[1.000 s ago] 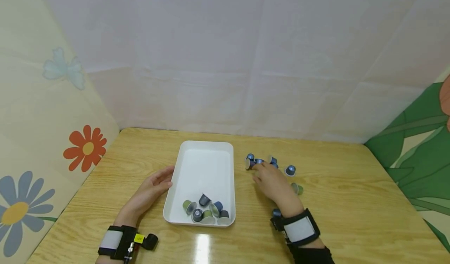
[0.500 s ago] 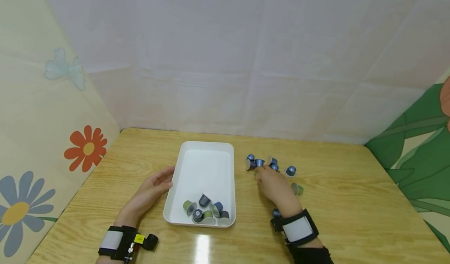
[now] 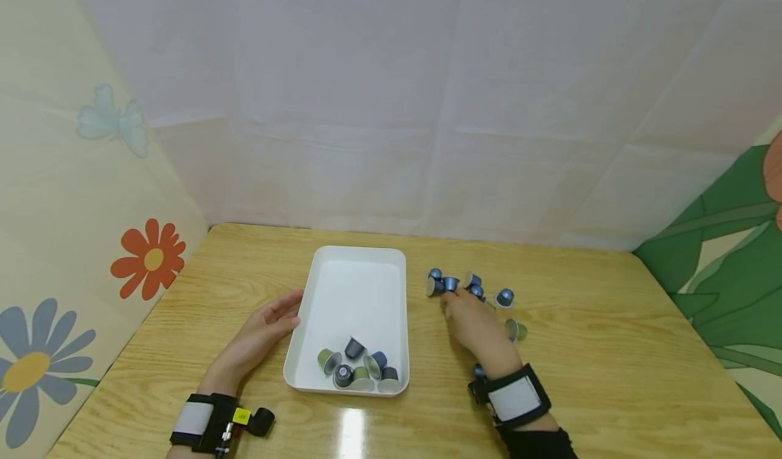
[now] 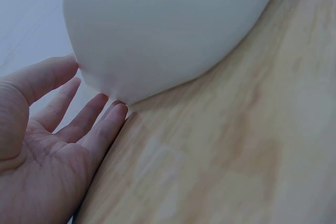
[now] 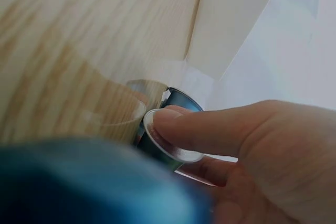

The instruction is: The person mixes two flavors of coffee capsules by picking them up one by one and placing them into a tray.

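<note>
My left hand point(image 3: 267, 330) rests with its fingertips against the left side of a white tray point(image 3: 357, 296), fingers relaxed. The left wrist view shows thumb and fingertips point(image 4: 102, 98) at the tray's outer wall. On the right, my right hand point(image 3: 476, 323) is low over the table beside a cluster of blue coffee capsules point(image 3: 451, 284). Its thumb presses the silver lid of a dark greenish coffee capsule point(image 5: 157, 148) in the right wrist view, with the other fingers behind it. More capsules stand directly beyond that one.
Inside the tray's near end lie several green, grey and blue capsules point(image 3: 360, 377). To the right of my hand are a blue capsule point(image 3: 505, 298) and a green capsule point(image 3: 516, 330). Another blue capsule point(image 3: 479, 372) lies by my right wrist. A white backdrop point(image 3: 427, 140) closes the table's far edge.
My right hand has drawn slightly back toward me from the cluster, uncovering more of the blue capsules. My left hand and the tray have stayed in place.
</note>
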Action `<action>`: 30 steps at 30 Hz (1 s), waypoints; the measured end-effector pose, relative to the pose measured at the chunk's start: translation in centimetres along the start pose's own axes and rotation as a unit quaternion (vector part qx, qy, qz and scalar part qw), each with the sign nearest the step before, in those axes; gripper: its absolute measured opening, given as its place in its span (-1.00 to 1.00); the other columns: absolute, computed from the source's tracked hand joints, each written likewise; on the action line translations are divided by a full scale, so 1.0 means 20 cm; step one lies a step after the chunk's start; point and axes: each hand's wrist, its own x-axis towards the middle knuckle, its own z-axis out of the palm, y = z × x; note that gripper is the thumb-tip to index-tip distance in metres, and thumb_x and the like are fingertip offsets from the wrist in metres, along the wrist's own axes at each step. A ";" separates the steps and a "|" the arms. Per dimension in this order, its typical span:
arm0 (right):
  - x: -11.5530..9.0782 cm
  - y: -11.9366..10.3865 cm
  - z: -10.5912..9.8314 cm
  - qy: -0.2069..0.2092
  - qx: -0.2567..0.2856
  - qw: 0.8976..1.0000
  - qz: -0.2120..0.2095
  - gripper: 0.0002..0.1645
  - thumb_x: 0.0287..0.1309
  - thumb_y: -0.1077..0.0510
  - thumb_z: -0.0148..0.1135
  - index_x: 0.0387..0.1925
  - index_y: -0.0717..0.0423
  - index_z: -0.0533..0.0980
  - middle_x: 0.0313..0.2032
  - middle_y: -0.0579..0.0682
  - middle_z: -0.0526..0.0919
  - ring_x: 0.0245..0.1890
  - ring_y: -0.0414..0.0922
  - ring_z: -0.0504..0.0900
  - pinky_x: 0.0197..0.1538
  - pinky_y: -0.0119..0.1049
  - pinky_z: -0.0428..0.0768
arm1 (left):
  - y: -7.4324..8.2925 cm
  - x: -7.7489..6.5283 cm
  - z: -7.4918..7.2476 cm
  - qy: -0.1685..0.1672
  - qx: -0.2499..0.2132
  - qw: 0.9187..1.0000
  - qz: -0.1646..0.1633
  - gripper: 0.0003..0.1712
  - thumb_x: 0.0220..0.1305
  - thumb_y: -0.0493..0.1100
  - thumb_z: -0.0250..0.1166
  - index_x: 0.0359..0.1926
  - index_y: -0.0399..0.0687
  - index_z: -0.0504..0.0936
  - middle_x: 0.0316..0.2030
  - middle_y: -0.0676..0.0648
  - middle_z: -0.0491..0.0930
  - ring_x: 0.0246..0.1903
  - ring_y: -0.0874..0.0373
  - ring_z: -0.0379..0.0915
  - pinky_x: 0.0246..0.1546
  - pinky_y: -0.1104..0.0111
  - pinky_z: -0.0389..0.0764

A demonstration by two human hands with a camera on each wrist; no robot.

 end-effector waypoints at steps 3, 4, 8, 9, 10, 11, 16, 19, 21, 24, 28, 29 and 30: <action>0.00 0.00 0.00 -0.003 0.008 1.000 0.001 -0.78 0.23 0.41 0.15 -0.12 0.21 0.60 -0.22 0.11 0.57 -0.20 0.05 0.60 -0.12 -0.05 0.62 | 0.00 0.00 0.00 0.001 0.003 1.000 -0.003 -0.24 0.37 -0.19 0.27 0.48 -0.25 0.16 0.45 -0.22 0.18 0.42 -0.05 0.10 0.16 0.54 0.38; 0.00 0.00 0.00 -0.003 0.010 1.000 0.000 -0.79 0.22 0.41 0.15 -0.14 0.21 0.60 -0.23 0.10 0.56 -0.22 0.04 0.59 -0.14 -0.05 0.61 | 0.00 0.00 0.00 0.002 0.004 1.000 -0.003 -0.24 0.36 -0.19 0.27 0.48 -0.25 0.17 0.45 -0.22 0.18 0.42 -0.05 0.10 0.16 0.54 0.38; -0.01 0.00 0.00 0.010 0.010 1.000 -0.017 -0.80 0.15 0.44 0.18 -0.20 0.22 0.60 -0.27 0.11 0.55 -0.24 0.05 0.59 -0.15 -0.05 0.61 | 0.00 0.00 0.00 0.003 0.006 1.000 -0.004 -0.25 0.37 -0.19 0.27 0.47 -0.23 0.18 0.44 -0.22 0.19 0.41 -0.05 0.12 0.16 0.54 0.38; -0.01 0.00 0.00 0.015 0.010 1.000 -0.021 -0.80 0.15 0.45 0.18 -0.20 0.22 0.60 -0.27 0.11 0.55 -0.24 0.05 0.59 -0.14 -0.05 0.61 | 0.00 0.00 0.00 0.003 0.007 1.000 -0.004 -0.25 0.37 -0.19 0.27 0.47 -0.23 0.18 0.44 -0.22 0.19 0.41 -0.05 0.12 0.16 0.53 0.38; -0.01 0.00 0.00 0.020 0.010 0.999 -0.026 -0.80 0.15 0.44 0.18 -0.21 0.22 0.60 -0.28 0.10 0.55 -0.24 0.05 0.59 -0.15 -0.05 0.61 | 0.00 0.00 0.00 0.003 0.008 1.000 -0.004 -0.25 0.37 -0.19 0.27 0.47 -0.23 0.18 0.44 -0.22 0.19 0.41 -0.05 0.12 0.16 0.54 0.38; -0.01 0.00 0.00 0.025 0.011 0.999 -0.029 -0.80 0.15 0.44 0.17 -0.21 0.22 0.60 -0.27 0.10 0.56 -0.23 0.06 0.59 -0.14 -0.05 0.61 | 0.00 0.00 0.00 0.003 0.008 1.000 -0.005 -0.25 0.37 -0.19 0.27 0.47 -0.23 0.18 0.44 -0.21 0.19 0.41 -0.05 0.12 0.16 0.53 0.38; -0.01 -0.01 0.00 0.045 0.011 0.998 -0.046 -0.81 0.18 0.43 0.17 -0.18 0.24 0.60 -0.26 0.11 0.58 -0.21 0.08 0.61 -0.13 -0.04 0.62 | 0.00 0.00 0.00 0.004 0.007 1.000 -0.006 -0.26 0.37 -0.20 0.26 0.47 -0.24 0.18 0.45 -0.21 0.19 0.42 -0.05 0.11 0.16 0.54 0.38; -0.01 -0.02 0.00 0.055 0.007 0.997 -0.054 -0.81 0.18 0.43 0.21 -0.17 0.26 0.61 -0.24 0.13 0.60 -0.20 0.09 0.62 -0.12 -0.05 0.63 | 0.01 0.00 0.01 0.005 0.006 1.000 -0.006 -0.26 0.37 -0.20 0.26 0.47 -0.24 0.18 0.45 -0.22 0.19 0.42 -0.05 0.11 0.16 0.54 0.38; -0.01 -0.03 0.00 0.061 0.001 0.996 -0.060 -0.80 0.17 0.43 0.24 -0.16 0.27 0.61 -0.24 0.13 0.61 -0.20 0.08 0.62 -0.12 -0.06 0.63 | 0.01 0.00 0.01 0.006 0.008 1.000 -0.006 -0.26 0.37 -0.19 0.26 0.47 -0.24 0.18 0.45 -0.22 0.18 0.42 -0.06 0.11 0.15 0.54 0.38; -0.02 -0.05 -0.02 0.068 -0.006 0.995 -0.069 -0.77 0.13 0.45 0.27 -0.15 0.27 0.62 -0.24 0.12 0.60 -0.21 0.06 0.61 -0.13 -0.08 0.63 | 0.01 0.00 0.01 0.007 0.012 1.000 -0.006 -0.25 0.37 -0.17 0.28 0.47 -0.23 0.19 0.45 -0.21 0.18 0.42 -0.06 0.12 0.15 0.55 0.38; -0.03 -0.08 -0.04 0.075 -0.008 0.994 -0.076 -0.70 0.06 0.47 0.31 -0.13 0.27 0.62 -0.25 0.10 0.60 -0.22 0.05 0.61 -0.15 -0.11 0.63 | 0.01 0.01 0.01 0.007 0.012 1.000 -0.006 -0.25 0.36 -0.16 0.28 0.47 -0.23 0.20 0.45 -0.21 0.19 0.42 -0.07 0.12 0.15 0.54 0.39; -0.03 -0.09 -0.04 0.073 -0.007 0.995 -0.075 -0.70 0.06 0.47 0.32 -0.11 0.27 0.61 -0.23 0.11 0.61 -0.20 0.05 0.61 -0.14 -0.11 0.63 | 0.01 0.01 0.01 0.007 0.011 1.000 -0.005 -0.25 0.36 -0.17 0.28 0.47 -0.23 0.20 0.45 -0.21 0.19 0.42 -0.07 0.12 0.15 0.54 0.39; -0.03 -0.10 -0.05 0.072 -0.005 0.995 -0.075 -0.70 0.07 0.46 0.32 -0.11 0.26 0.61 -0.22 0.10 0.61 -0.18 0.05 0.61 -0.12 -0.10 0.63 | 0.01 0.00 0.01 0.007 0.011 1.000 -0.006 -0.25 0.36 -0.17 0.28 0.47 -0.23 0.20 0.45 -0.21 0.19 0.42 -0.07 0.12 0.15 0.54 0.39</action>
